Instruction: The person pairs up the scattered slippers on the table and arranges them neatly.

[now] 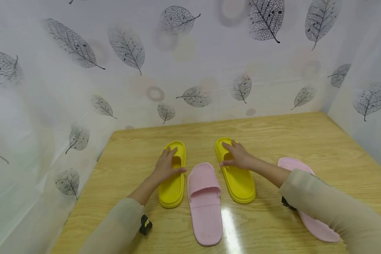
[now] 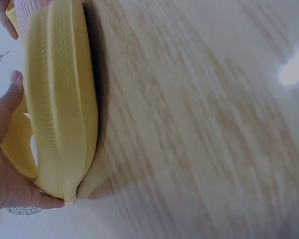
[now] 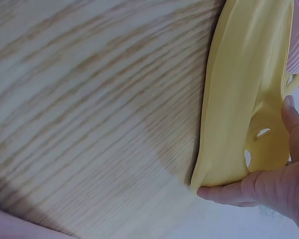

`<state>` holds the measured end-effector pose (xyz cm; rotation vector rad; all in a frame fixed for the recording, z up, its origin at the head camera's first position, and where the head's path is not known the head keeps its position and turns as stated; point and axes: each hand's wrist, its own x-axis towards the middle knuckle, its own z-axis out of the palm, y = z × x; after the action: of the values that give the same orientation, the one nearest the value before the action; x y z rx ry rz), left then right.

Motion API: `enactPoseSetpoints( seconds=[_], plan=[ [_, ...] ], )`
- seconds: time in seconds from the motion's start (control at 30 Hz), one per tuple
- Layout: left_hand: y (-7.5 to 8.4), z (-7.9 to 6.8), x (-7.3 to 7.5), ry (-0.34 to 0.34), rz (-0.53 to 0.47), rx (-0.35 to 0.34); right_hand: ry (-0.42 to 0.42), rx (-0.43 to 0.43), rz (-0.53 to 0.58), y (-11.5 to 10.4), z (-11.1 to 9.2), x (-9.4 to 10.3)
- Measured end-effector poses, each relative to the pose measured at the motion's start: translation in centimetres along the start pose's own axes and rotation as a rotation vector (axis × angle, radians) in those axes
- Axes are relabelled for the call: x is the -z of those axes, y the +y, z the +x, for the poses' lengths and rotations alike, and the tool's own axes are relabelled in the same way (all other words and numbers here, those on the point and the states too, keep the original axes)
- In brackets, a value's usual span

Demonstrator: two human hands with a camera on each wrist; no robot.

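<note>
On the wooden table, two yellow slippers lie with toes pointing away. My left hand (image 1: 165, 167) spreads over the strap of the left yellow slipper (image 1: 171, 190), thumb along its inner side and fingers near its toe. Over the strap of the right yellow slipper (image 1: 241, 183) lies my right hand (image 1: 239, 156), thumb at the inner edge and straight fingers touching the toe end in the right wrist view. Between the yellow pair sits a pink slipper (image 1: 206, 215), nearer to me. Another pink slipper (image 1: 292, 164) lies at the right, partly hidden under my right sleeve.
The wooden table (image 1: 130, 148) ends at the back against a white, leaf-printed sheet (image 1: 209, 70), which also rises at both sides. Black wrist devices (image 1: 145, 225) show beneath the sleeves. Light glares on the table beside the middle pink slipper.
</note>
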<state>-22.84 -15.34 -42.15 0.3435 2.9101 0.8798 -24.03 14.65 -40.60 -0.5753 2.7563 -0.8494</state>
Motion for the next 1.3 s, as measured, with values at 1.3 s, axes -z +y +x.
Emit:
enactPoseSetpoints(
  seconds=[1.3],
  plan=[
    [-0.3,2.5,0.0,-0.004,0.027,-0.028,0.007,0.041,-0.023,-0.4,2.4,0.3]
  ],
)
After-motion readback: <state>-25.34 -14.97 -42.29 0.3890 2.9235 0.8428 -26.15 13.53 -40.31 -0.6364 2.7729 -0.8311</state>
